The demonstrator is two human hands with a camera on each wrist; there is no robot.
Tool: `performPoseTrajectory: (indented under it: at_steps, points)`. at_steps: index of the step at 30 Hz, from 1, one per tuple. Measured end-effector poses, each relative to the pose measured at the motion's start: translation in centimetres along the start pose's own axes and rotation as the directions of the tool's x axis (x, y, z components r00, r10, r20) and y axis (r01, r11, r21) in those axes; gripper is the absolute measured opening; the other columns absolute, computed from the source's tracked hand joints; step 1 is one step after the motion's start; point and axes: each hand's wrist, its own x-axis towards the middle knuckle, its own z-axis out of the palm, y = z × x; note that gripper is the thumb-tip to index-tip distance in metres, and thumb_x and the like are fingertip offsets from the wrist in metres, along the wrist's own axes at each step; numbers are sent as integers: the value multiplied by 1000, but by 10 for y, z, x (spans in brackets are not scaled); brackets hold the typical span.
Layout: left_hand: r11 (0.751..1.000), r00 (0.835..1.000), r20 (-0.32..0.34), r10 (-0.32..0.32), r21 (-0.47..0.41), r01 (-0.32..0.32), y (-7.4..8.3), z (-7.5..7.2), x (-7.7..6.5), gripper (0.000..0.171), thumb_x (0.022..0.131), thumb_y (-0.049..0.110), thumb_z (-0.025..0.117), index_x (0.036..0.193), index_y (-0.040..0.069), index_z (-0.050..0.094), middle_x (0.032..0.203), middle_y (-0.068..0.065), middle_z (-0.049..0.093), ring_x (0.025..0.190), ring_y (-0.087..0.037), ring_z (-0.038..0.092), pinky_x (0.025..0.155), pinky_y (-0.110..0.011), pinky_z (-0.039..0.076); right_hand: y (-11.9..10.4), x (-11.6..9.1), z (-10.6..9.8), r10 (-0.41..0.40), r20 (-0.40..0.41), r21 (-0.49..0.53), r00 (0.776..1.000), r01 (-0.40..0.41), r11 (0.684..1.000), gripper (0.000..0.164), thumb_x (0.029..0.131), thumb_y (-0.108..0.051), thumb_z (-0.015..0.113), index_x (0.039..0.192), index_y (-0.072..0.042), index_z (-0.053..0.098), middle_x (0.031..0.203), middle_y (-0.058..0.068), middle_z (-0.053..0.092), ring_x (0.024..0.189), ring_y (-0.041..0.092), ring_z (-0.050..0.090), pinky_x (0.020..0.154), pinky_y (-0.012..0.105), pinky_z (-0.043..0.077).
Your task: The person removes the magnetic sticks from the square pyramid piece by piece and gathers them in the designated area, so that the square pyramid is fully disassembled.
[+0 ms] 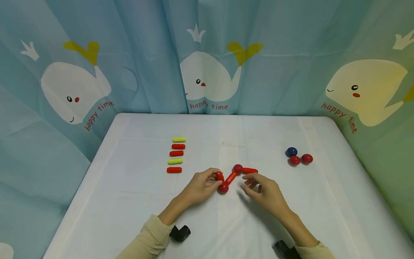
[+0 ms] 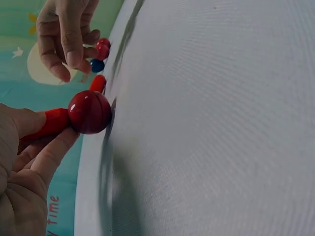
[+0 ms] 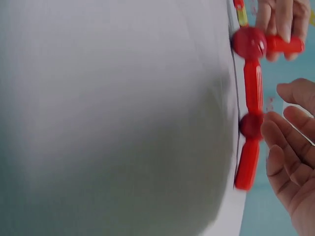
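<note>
A chain of red sticks and two dark red balls lies mid-table. My left hand (image 1: 202,186) pinches a red stick (image 2: 55,122) between thumb and fingers; the stick's end meets the near red ball (image 1: 222,188). From that ball a middle red stick (image 3: 253,86) runs to the far red ball (image 1: 238,169), and another red stick (image 1: 250,171) extends to the right of it. Just right of the chain, my right hand (image 1: 265,192) hovers with loosely bent fingers, holding nothing. In the right wrist view its fingertips overlap the far ball.
Several loose red and yellow-green sticks (image 1: 175,161) lie in a column at the left. A blue ball (image 1: 291,151) and two red balls (image 1: 307,158) sit together at the right. A blue whale-print curtain (image 1: 155,72) hangs behind the white table (image 1: 136,201).
</note>
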Motion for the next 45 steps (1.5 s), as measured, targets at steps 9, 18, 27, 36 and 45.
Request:
performPoseTrajectory:
  at_steps: [9,18,27,36,45]
  points:
    - [999,999,49,-7,54,4,0,-7,-2,24,99,4,66,122,-1,62,115,-14,70,109,-28,70,90,-27,57,-17,6,21,-69,144,111,987,54,992,32,81,-6,85,110,-5,71,84,-7,71,75,3,64,63,26,55]
    - [980,996,92,10,196,-28,-1,-17,-6,16,98,6,68,113,5,63,107,-6,73,99,-18,72,90,-26,56,-17,11,29,-84,280,79,956,64,995,39,85,-4,81,122,-2,70,89,-4,73,79,8,67,69,26,57]
    - [951,996,84,-6,309,-20,-7,-23,-11,15,97,11,71,111,8,65,103,-1,73,95,-13,70,87,-31,57,-15,15,30,-78,311,80,947,56,995,40,85,-4,81,123,-1,70,88,-3,73,77,7,66,69,26,56]
    - [905,996,88,23,422,-58,-4,-25,-11,15,95,11,73,109,8,68,102,-1,71,89,-14,66,82,-30,55,-15,18,29,-110,305,59,946,97,994,39,85,-6,80,122,-2,71,87,-4,73,76,7,67,69,27,56]
    - [839,996,82,26,540,-67,-4,-25,-13,18,91,15,79,106,9,72,97,1,68,81,-13,59,74,-29,50,-17,18,30,-97,317,2,943,102,995,38,86,-12,82,122,-5,71,85,-8,70,75,4,64,68,24,54]
